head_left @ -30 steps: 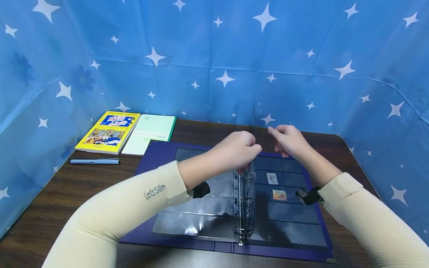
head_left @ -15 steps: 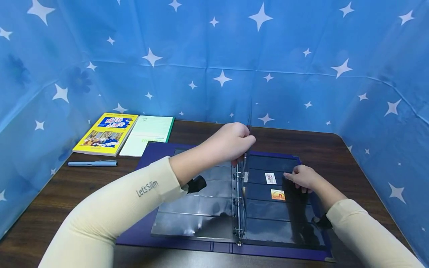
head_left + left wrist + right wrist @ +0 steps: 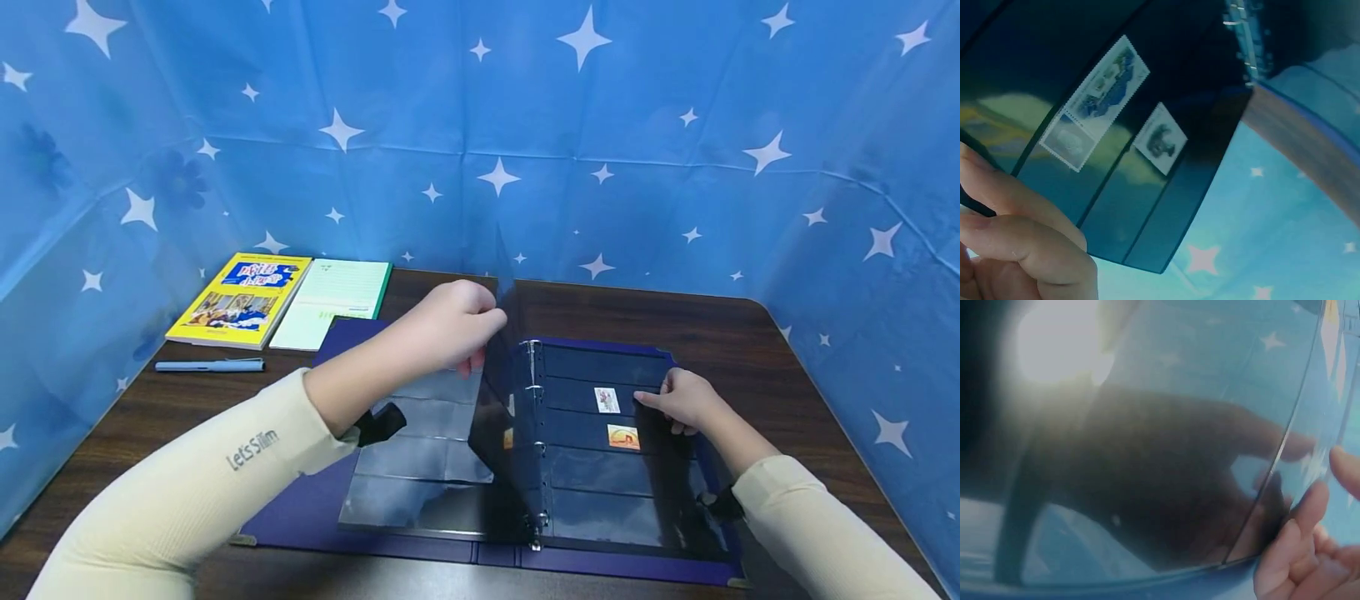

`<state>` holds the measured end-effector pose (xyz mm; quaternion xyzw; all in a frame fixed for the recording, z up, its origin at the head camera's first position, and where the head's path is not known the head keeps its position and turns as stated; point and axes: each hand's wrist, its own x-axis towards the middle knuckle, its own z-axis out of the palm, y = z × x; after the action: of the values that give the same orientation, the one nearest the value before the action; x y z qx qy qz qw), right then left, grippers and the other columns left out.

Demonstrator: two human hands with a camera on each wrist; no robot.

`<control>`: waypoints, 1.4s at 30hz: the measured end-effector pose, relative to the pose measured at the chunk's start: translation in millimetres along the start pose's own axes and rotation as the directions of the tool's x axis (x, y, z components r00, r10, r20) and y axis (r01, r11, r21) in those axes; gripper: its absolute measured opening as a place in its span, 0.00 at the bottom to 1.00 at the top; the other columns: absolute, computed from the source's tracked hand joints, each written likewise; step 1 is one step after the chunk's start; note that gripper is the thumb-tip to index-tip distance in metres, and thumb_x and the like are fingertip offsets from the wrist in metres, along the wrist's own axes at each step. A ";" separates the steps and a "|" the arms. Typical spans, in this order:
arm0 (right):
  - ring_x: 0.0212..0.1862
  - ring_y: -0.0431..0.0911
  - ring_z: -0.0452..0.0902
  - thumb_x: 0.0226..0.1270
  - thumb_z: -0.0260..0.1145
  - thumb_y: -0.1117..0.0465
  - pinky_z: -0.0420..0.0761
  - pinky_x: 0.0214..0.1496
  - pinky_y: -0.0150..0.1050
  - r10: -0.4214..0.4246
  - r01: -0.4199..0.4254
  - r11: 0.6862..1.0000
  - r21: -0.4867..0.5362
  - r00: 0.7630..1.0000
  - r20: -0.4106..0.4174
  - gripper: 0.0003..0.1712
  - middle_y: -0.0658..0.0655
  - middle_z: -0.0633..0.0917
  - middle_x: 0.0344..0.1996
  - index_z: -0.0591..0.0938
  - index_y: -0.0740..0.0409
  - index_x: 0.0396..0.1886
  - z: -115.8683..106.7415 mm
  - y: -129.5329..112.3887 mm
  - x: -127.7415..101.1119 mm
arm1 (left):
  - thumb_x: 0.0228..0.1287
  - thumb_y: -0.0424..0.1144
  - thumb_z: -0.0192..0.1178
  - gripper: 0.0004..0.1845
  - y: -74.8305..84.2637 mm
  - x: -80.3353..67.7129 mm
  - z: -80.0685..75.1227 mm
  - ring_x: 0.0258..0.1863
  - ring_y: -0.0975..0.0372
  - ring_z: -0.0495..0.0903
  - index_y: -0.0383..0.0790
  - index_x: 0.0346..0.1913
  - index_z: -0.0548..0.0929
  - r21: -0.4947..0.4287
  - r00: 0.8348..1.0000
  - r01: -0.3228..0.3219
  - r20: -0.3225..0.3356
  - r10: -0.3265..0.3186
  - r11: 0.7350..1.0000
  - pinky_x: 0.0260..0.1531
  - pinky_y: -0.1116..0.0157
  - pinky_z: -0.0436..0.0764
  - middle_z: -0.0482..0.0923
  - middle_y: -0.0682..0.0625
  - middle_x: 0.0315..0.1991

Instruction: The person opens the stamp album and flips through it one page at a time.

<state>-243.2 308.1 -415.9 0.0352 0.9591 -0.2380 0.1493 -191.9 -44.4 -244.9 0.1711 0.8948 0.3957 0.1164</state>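
A purple ring-bound stamp album (image 3: 300, 521) lies spread out. My left hand (image 3: 461, 325) pinches the edge of a dark pocket page (image 3: 504, 408), which stands nearly upright over the rings and leans left. In the left wrist view, this page bears a long stamp pair (image 3: 1094, 103) and a smaller stamp (image 3: 1161, 140), close to the fingers (image 3: 1029, 244). On the right page sit a whitish stamp (image 3: 607, 400) and an orange-yellow stamp (image 3: 623, 437). My right hand (image 3: 686, 400) rests at that page's outer edge, fingers loosely bent, with nothing visible in its grasp.
A yellow book (image 3: 240, 300) and an open notebook (image 3: 337, 296) lie at the back left, with a blue pen (image 3: 210, 365) in front of them. Metal rings (image 3: 534, 442) stand along the album's spine. A blue star-patterned curtain (image 3: 420, 125) surrounds the brown table (image 3: 675, 321).
My left hand has swung the page leftward past the rings. My right hand came down from above the album to the right page's edge, then stayed there.
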 end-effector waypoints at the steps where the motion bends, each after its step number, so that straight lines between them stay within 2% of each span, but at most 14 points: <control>1: 0.17 0.47 0.76 0.61 0.65 0.44 0.78 0.21 0.41 0.013 -0.013 1.000 0.016 1.000 -0.019 0.26 0.59 0.75 0.20 0.68 0.63 0.30 0.5 0.4 -0.2 | 0.71 0.37 0.44 0.18 -5.6 -2.9 -1.7 0.13 0.55 0.78 0.35 0.22 0.73 -0.010 1.000 0.010 -0.013 -0.010 1.000 0.18 0.62 0.74 0.75 0.44 0.15; 4: 0.19 0.48 0.77 0.60 0.66 0.45 0.79 0.22 0.41 0.068 -0.064 0.996 0.058 0.996 -0.064 0.30 0.63 0.74 0.25 0.65 0.67 0.38 1.9 2.0 -0.6 | 0.71 0.37 0.44 0.19 -23.8 -11.7 -6.5 0.13 0.54 0.78 0.35 0.21 0.73 -0.045 0.998 0.041 -0.038 -0.043 0.998 0.14 0.64 0.71 0.75 0.44 0.14; 9: 0.22 0.50 0.75 0.55 0.69 0.44 0.78 0.19 0.39 0.128 -0.122 0.990 0.071 0.987 -0.101 0.41 0.69 0.70 0.34 0.61 0.73 0.48 3.7 3.6 -1.7 | 0.72 0.39 0.44 0.19 -57.2 -24.9 -12.7 0.13 0.55 0.76 0.37 0.21 0.70 -0.098 0.995 0.082 -0.045 -0.087 0.992 0.13 0.64 0.69 0.72 0.44 0.13; 15: 0.31 0.57 0.74 0.52 0.71 0.40 0.78 0.20 0.40 0.197 -0.188 0.976 0.110 0.977 -0.084 0.52 0.73 0.68 0.39 0.58 0.78 0.54 1.9 6.0 -3.2 | 0.72 0.39 0.45 0.19 -90.7 -39.1 -15.8 0.11 0.55 0.72 0.39 0.19 0.66 -0.156 0.992 0.105 -0.054 -0.114 0.982 0.12 0.63 0.71 0.68 0.46 0.10; 19: 0.39 0.60 0.72 0.50 0.71 0.39 0.79 0.24 0.41 0.227 -0.216 0.963 0.163 0.973 -0.051 0.58 0.72 0.68 0.43 0.55 0.80 0.60 0.6 8.6 -3.2 | 0.72 0.39 0.46 0.20 -110.6 -45.1 -14.4 0.09 0.58 0.69 0.40 0.18 0.66 -0.156 0.988 0.135 -0.055 -0.145 0.978 0.11 0.65 0.70 0.68 0.47 0.10; 25: 0.45 0.63 0.69 0.46 0.73 0.38 0.80 0.25 0.42 0.253 -0.240 0.943 0.230 0.967 -0.031 0.60 0.73 0.68 0.46 0.57 0.80 0.59 0.3 10.0 -3.6 | 0.72 0.40 0.46 0.21 -142.2 -50.9 -7.5 0.08 0.60 0.69 0.37 0.19 0.68 -0.113 0.968 0.241 -0.038 -0.246 0.964 0.10 0.67 0.70 0.69 0.47 0.10; 29: 0.37 0.58 0.71 0.45 0.73 0.37 0.77 0.24 0.40 0.261 -0.244 0.951 0.191 0.963 -0.070 0.54 0.67 0.69 0.37 0.63 0.78 0.52 0.6 8.3 -2.0 | 0.69 0.44 0.54 0.18 -161.9 -54.3 4.0 0.09 0.60 0.73 0.37 0.23 0.69 -0.091 0.951 0.305 -0.027 -0.308 0.948 0.08 0.68 0.69 0.71 0.47 0.14; 32: 0.35 0.56 0.70 0.45 0.73 0.36 0.77 0.31 0.45 0.234 -0.219 0.967 0.129 0.966 -0.109 0.55 0.68 0.69 0.36 0.62 0.79 0.51 -1.3 7.8 -0.8 | 0.59 0.47 0.65 0.19 -172.9 -57.2 14.1 0.13 0.59 0.75 0.36 0.30 0.68 -0.008 0.934 0.357 -0.006 -0.357 0.934 0.09 0.67 0.70 0.72 0.46 0.17; 34: 0.29 0.53 0.69 0.45 0.72 0.35 0.75 0.29 0.45 0.204 -0.192 0.975 0.111 0.973 -0.106 0.50 0.65 0.69 0.30 0.64 0.77 0.44 -4.3 9.7 0.1 | 0.52 0.47 0.70 0.24 -176.6 -59.1 19.3 0.15 0.58 0.75 0.34 0.35 0.68 0.082 0.927 0.373 0.010 -0.375 0.924 0.12 0.64 0.71 0.72 0.45 0.20; 36: 0.22 0.50 0.66 0.49 0.69 0.35 0.72 0.24 0.43 0.171 -0.162 0.978 0.128 0.983 -0.060 0.41 0.60 0.69 0.22 0.66 0.70 0.32 -8.6 12.6 -0.6 | 0.46 0.45 0.74 0.27 -179.6 -60.0 23.1 0.21 0.57 0.75 0.33 0.38 0.69 0.192 0.933 0.351 0.010 -0.360 0.916 0.18 0.60 0.74 0.74 0.45 0.23; 38: 0.14 0.43 0.59 0.54 0.65 0.34 0.64 0.17 0.37 0.141 -0.141 0.977 0.160 0.990 0.007 0.34 0.51 0.62 0.14 0.62 0.58 0.22 -12.8 16.5 -1.8 | 0.43 0.44 0.76 0.28 -182.0 -60.3 26.0 0.26 0.55 0.76 0.32 0.39 0.71 0.276 0.940 0.328 0.001 -0.341 0.904 0.25 0.57 0.76 0.75 0.44 0.27; 40: 0.12 0.40 0.55 0.61 0.59 0.35 0.59 0.15 0.34 0.112 -0.126 0.971 0.201 0.990 0.082 0.31 0.48 0.59 0.11 0.61 0.54 0.19 -16.2 20.8 -3.9 | 0.41 0.44 0.77 0.29 -182.1 -60.3 27.7 0.30 0.54 0.75 0.32 0.39 0.71 0.343 0.947 0.308 -0.019 -0.321 0.887 0.31 0.54 0.75 0.75 0.44 0.30; 42: 0.12 0.40 0.56 0.67 0.53 0.37 0.58 0.15 0.34 0.083 -0.114 0.966 0.233 0.987 0.137 0.29 0.48 0.61 0.12 0.63 0.56 0.21 -18.9 24.6 -7.0 | 0.41 0.45 0.77 0.29 -179.6 -59.7 29.7 0.32 0.54 0.76 0.33 0.38 0.72 0.389 0.942 0.321 -0.038 -0.333 0.863 0.32 0.54 0.75 0.76 0.44 0.30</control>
<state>-238.2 338.6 -408.8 0.0855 0.9089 -0.3464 0.2160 -165.6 -161.2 -394.5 0.0428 0.9695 0.1816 0.1589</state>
